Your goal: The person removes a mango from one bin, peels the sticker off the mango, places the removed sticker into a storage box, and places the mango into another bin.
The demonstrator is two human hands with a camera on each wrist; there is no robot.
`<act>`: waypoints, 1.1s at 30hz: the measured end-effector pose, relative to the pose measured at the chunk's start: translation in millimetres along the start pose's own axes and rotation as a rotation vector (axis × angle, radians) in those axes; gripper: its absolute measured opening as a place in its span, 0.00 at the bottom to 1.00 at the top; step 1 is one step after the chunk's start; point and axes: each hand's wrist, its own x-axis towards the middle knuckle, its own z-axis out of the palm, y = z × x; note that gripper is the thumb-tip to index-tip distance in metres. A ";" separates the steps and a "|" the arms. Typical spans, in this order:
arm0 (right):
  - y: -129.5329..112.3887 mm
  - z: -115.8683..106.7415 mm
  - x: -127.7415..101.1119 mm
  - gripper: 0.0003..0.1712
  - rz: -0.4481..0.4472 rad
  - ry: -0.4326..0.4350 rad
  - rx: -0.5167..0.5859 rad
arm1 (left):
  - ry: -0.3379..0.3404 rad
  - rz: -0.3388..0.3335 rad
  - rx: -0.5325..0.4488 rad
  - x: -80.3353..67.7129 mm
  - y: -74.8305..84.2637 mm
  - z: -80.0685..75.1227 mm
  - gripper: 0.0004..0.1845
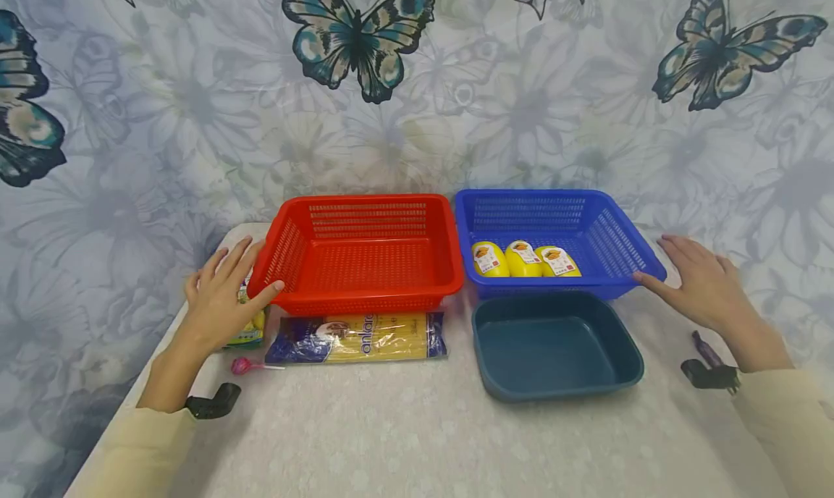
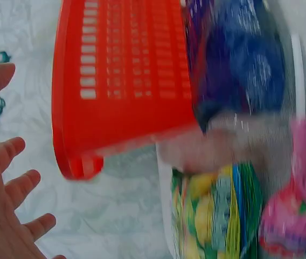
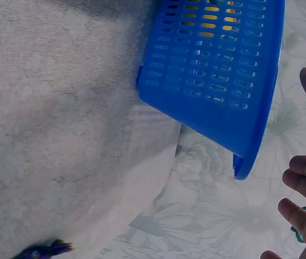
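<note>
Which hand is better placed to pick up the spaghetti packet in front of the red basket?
Probably the left hand. It rests at the red basket's left corner, close to the spaghetti packet. The right hand is at the blue basket, across the table.

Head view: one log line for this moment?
left hand: open, thumb on red plastic basket | right hand: open, thumb at blue plastic basket | holding: nothing

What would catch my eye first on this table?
Two bright slotted plastic baskets stand side by side at the back: an empty red basket by the left hand, and a blue basket holding three yellow labelled packs, by the right hand. A dark teal tray sits in front.
</note>
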 end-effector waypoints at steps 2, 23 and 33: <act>1.9 0.3 0.9 0.51 0.005 0.006 0.026 | 0.033 0.010 -0.030 -1.0 8.6 1.7 0.43; 19.2 9.8 -4.6 0.43 0.055 -0.059 0.212 | 0.054 0.252 -0.249 54.8 134.1 42.4 0.35; 17.6 12.0 -8.2 0.41 0.029 -0.038 0.248 | -0.017 0.320 -0.290 84.8 187.5 64.6 0.35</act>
